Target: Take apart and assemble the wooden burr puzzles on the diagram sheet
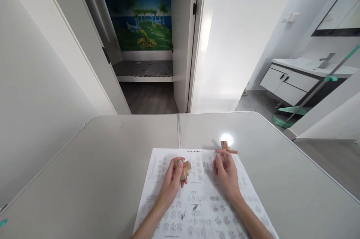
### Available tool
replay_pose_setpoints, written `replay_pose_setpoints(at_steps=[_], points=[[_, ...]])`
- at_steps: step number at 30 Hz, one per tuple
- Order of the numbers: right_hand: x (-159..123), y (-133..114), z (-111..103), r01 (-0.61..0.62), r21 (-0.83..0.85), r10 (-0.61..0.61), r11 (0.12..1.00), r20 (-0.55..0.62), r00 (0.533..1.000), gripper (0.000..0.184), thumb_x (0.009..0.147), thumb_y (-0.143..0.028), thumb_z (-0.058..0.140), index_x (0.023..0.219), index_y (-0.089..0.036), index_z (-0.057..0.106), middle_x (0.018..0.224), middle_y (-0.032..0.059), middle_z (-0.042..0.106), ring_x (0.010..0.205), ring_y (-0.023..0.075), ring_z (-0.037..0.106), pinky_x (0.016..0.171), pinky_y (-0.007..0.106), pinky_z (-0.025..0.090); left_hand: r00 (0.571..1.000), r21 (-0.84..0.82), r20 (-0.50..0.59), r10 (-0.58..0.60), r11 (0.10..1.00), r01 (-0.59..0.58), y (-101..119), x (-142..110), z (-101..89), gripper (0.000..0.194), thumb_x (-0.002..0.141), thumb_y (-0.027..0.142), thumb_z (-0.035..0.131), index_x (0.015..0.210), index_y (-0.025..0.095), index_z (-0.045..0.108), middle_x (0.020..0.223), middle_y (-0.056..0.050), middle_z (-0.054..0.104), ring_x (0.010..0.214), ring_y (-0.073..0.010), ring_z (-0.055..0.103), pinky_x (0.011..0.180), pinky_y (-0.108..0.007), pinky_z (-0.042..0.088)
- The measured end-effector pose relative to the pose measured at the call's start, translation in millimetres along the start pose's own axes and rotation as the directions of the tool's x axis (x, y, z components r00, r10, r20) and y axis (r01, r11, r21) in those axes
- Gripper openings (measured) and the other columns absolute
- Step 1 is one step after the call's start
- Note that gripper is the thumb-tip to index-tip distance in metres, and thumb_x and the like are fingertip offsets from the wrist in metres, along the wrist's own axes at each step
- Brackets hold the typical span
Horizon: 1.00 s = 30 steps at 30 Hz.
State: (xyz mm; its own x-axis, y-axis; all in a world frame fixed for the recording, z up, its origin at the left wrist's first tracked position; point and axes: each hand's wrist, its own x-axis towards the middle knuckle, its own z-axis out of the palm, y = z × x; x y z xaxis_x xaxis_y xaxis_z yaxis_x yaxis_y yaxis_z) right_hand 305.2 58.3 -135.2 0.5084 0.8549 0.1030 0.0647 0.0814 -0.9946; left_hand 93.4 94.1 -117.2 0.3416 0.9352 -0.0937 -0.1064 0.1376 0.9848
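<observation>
The table [84,179] is a broad, smooth, pale grey top with rounded far corners and a thin straight seam [178,130] running from its far edge to the paper. On it lies a large white paper sheet [206,214] printed with rows of grey figures. Small tan wooden pieces [225,145] sit at its far right corner, perhaps overlapping its edge.

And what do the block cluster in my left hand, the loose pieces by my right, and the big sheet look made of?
Block cluster: likely bare wood, given its tan faces without obvious shine.
Loose pieces: probably wood too, similarly tan.
Sheet: apparently paper, flat, white and printed; coating unclear.
</observation>
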Motion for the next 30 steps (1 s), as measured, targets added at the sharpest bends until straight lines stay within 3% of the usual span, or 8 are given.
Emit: replay_pose_setpoints(at_steps=[3, 5, 9, 14, 20, 24, 27, 30], points=[[-2, -1, 4, -0.076, 0.073, 0.061, 0.994, 0.191, 0.980, 0.040, 0.099, -0.063, 0.063, 0.100, -0.023, 0.059, 0.062, -0.0056, 0.056, 0.048, 0.0130, 0.045, 0.046, 0.025, 0.035, 0.999, 0.016, 0.026, 0.038, 0.999, -0.038, -1, -2, 0.0, 0.057, 0.100, 0.069, 0.055, 0.127, 0.020, 0.058, 0.078, 0.000, 0.064, 0.067, -0.0149, 0.058, 0.059, -0.026, 0.044], [-5, -2, 6, -0.145, 0.123, 0.098, 0.982, 0.325, 0.941, 0.041, 0.100, -0.063, 0.061, 0.093, -0.023, 0.058, 0.064, -0.0044, 0.057, 0.046, 0.0117, 0.046, 0.041, 0.023, 0.032, 0.996, 0.039, 0.049, 0.068, 0.997, -0.070, 0, -4, 0.3, 0.054, 0.101, 0.066, 0.058, 0.131, 0.021, 0.056, 0.096, -0.006, 0.069, 0.074, -0.0163, 0.063, 0.061, -0.027, 0.047], [-9, 0, 11, -0.248, 0.204, 0.117, 0.947, 0.501, 0.858, 0.042, 0.102, -0.064, 0.058, 0.101, -0.022, 0.057, 0.068, -0.0055, 0.055, 0.042, 0.0084, 0.046, 0.034, 0.018, 0.026, 0.988, 0.098, 0.099, 0.115, 0.987, -0.125, 1, -9, 1.9, 0.050, 0.099, 0.057, 0.067, 0.136, 0.026, 0.054, 0.129, -0.012, 0.067, 0.101, -0.0236, 0.070, 0.077, -0.032, 0.054], [-11, 0, 12, -0.286, 0.232, 0.081, 0.930, 0.630, 0.772, 0.043, 0.099, -0.063, 0.065, 0.109, -0.022, 0.057, 0.074, -0.0048, 0.061, 0.041, 0.0068, 0.053, 0.032, 0.015, 0.033, 0.975, 0.137, 0.142, 0.172, 0.972, -0.192, 4, -12, 2.8, 0.051, 0.098, 0.044, 0.073, 0.141, 0.028, 0.052, 0.141, -0.013, 0.065, 0.128, -0.0304, 0.064, 0.109, -0.044, 0.049], [-16, -7, 15, -0.306, 0.181, 0.079, 0.935, 0.734, 0.674, 0.040, 0.098, -0.056, 0.071, 0.107, -0.020, 0.056, 0.090, 0.0012, 0.069, 0.042, 0.0076, 0.062, 0.030, 0.015, 0.042, 0.977, 0.101, 0.153, 0.148, 0.981, -0.164, 5, -15, 0.0, 0.056, 0.097, 0.040, 0.075, 0.146, 0.029, 0.050, 0.155, -0.015, 0.056, 0.139, -0.0334, 0.058, 0.119, -0.049, 0.043], [-17, -5, 18, -0.306, 0.159, 0.083, 0.939, 0.758, 0.647, 0.040, 0.099, -0.057, 0.068, 0.109, -0.021, 0.054, 0.112, 0.0082, 0.071, 0.049, 0.0095, 0.069, 0.031, 0.015, 0.046, 0.976, 0.041, 0.169, 0.137, 0.988, -0.146, 6, -15, -1.0, 0.056, 0.096, 0.041, 0.076, 0.145, 0.030, 0.050, 0.158, -0.015, 0.054, 0.140, -0.0336, 0.058, 0.120, -0.050, 0.043], [-16, -3, 19, -0.297, 0.129, 0.092, 0.946, 0.771, 0.630, 0.044, 0.100, -0.061, 0.066, 0.113, -0.020, 0.056, 0.090, 0.0037, 0.072, 0.051, 0.0122, 0.069, 0.036, 0.018, 0.050, 0.970, 0.006, 0.192, 0.146, 0.989, -0.150, 7, -16, -0.3, 0.054, 0.097, 0.040, 0.076, 0.143, 0.030, 0.051, 0.157, -0.015, 0.055, 0.140, -0.0337, 0.057, 0.120, -0.049, 0.043], [-15, -3, 18, -0.282, 0.101, 0.095, 0.954, 0.790, 0.606, 0.046, 0.100, -0.062, 0.064, 0.108, -0.017, 0.062, 0.063, -0.0031, 0.062, 0.051, 0.0143, 0.066, 0.042, 0.020, 0.052, 0.968, 0.009, 0.213, 0.130, 0.991, -0.135, 7, -18, 1.0, 0.053, 0.097, 0.038, 0.076, 0.143, 0.030, 0.052, 0.157, -0.014, 0.054, 0.136, -0.0324, 0.060, 0.118, -0.046, 0.045]])
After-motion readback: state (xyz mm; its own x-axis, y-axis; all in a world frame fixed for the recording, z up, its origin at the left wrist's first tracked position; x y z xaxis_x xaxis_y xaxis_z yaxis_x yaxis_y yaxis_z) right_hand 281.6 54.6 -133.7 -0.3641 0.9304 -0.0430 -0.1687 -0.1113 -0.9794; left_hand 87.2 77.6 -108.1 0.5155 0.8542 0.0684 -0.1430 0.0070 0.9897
